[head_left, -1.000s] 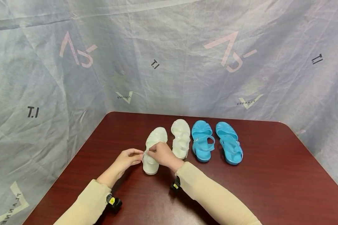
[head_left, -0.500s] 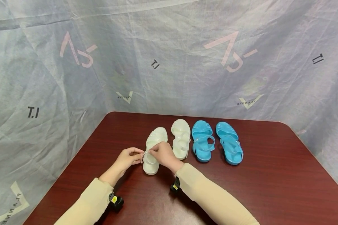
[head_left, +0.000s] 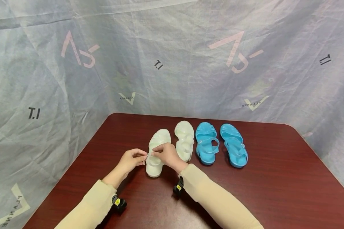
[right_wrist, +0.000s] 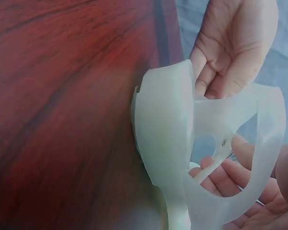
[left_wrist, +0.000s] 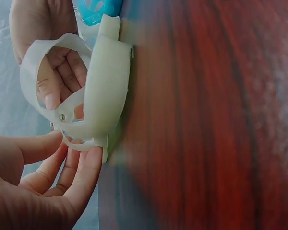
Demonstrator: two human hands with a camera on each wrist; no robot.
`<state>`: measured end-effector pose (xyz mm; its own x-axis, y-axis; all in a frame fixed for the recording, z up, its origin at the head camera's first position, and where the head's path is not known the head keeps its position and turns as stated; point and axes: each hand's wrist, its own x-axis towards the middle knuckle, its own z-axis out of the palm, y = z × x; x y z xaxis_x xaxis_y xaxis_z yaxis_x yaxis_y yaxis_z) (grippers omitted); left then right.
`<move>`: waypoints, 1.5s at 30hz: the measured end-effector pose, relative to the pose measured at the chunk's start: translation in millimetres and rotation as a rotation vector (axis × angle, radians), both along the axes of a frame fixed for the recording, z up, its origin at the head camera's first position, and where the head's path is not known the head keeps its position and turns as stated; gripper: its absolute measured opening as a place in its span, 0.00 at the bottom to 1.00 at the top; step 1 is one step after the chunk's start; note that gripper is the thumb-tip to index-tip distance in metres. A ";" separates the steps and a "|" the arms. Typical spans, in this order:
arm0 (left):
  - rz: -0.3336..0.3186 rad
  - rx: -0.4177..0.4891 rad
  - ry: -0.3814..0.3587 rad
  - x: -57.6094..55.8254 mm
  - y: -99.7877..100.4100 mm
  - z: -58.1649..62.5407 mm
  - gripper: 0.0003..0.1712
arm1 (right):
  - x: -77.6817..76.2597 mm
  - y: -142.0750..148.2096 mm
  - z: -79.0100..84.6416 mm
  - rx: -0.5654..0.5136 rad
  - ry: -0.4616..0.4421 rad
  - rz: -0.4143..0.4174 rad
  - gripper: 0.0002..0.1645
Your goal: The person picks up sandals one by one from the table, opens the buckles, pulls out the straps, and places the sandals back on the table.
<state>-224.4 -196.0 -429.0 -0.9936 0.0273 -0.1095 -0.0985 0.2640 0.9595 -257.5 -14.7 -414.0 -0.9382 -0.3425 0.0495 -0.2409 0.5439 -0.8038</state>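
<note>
A whitish, translucent jelly sandal (head_left: pixel 154 170) stands on the table, toe pointing away, with its heel toward me in both wrist views. At the left side of its ankle strap (left_wrist: pixel 36 67), my left hand (head_left: pixel 129 160) pinches the strap's end near a small metal stud (left_wrist: pixel 62 117). From the right, my right hand (head_left: pixel 167 156) reaches over the sandal and pinches the strap close to the left fingertips. The right thumb lies by the stud (right_wrist: pixel 224 142) in the right wrist view. The exact fastening between the fingertips is partly hidden.
A second white sandal (head_left: pixel 184 127) lies just right of my right hand. Two blue sandals (head_left: pixel 205 127) (head_left: pixel 237 161) stand further right on the dark red wooden table (head_left: pixel 275 178). Grey printed cloth (head_left: pixel 175 86) hangs behind and at the sides.
Both hands stay at the strap and have shifted only slightly; the fingers lift the strap end a little. The sandals remain in place.
</note>
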 end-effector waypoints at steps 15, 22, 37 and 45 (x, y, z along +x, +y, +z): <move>0.043 -0.143 0.086 -0.5 -0.1 0.9 0.08 | -1.8 1.7 0.7 -0.004 -0.096 0.021 0.10; 0.044 -0.190 0.134 -5.0 -0.5 -1.5 0.07 | -1.9 3.0 -3.6 -0.060 -0.098 0.036 0.12; 0.090 -0.205 0.155 -10.0 3.5 1.6 0.06 | -4.5 1.9 -3.6 -0.040 -0.061 0.079 0.14; 0.103 -0.246 0.165 -10.2 5.5 2.6 0.05 | -4.2 1.5 -6.2 -0.025 -0.092 0.105 0.16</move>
<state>-234.6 -190.5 -426.4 -0.9947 -0.0815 0.0622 0.0147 0.4871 0.8732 -261.7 -13.2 -420.2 -0.8984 -0.4384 -0.0252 -0.2202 0.4993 -0.8380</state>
